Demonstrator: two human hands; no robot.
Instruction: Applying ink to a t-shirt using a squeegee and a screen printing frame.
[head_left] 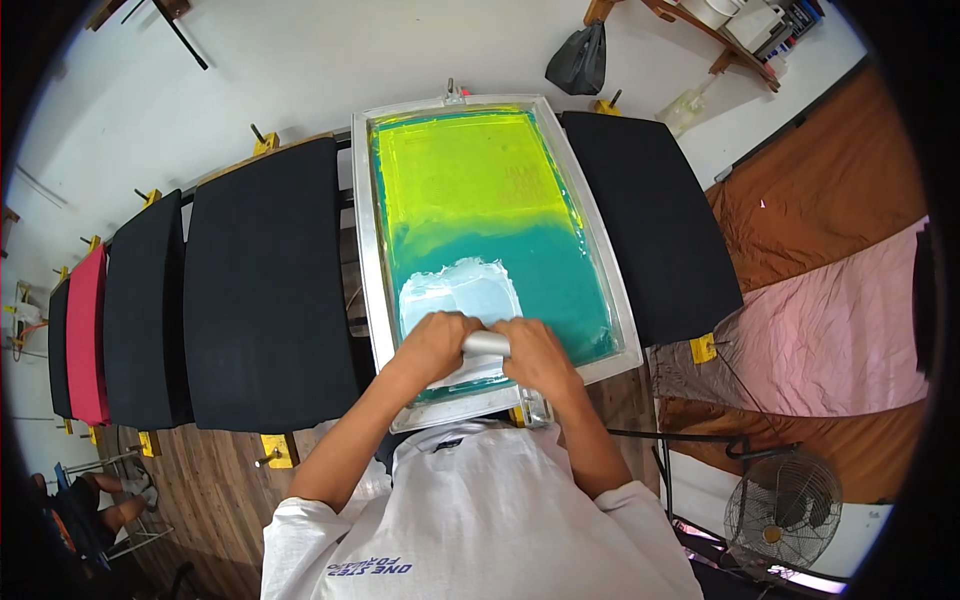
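Observation:
A silver-grey squeegee (pixel 487 344) lies across the near part of a screen-printing frame (pixel 617 310). My left hand (pixel 437 345) is closed around its left end, and my right hand (pixel 537 352) grips the right end. Pale white ink (pixel 462 285) is spread on the teal mesh (pixel 565 265) just beyond my knuckles. Farther off, the mesh turns bright yellow-green (pixel 450 165), with faint lettering at its right side. The squeegee's blade is hidden by my hands.
Black-covered boards (pixel 270 290) flank the frame on both sides, with a red one (pixel 87 340) at far left. Yellow clamps (pixel 280 451) hold them. A standing fan (pixel 783 512) is at lower right, a black bag (pixel 577 60) hangs by the wall, and another person sits at lower left.

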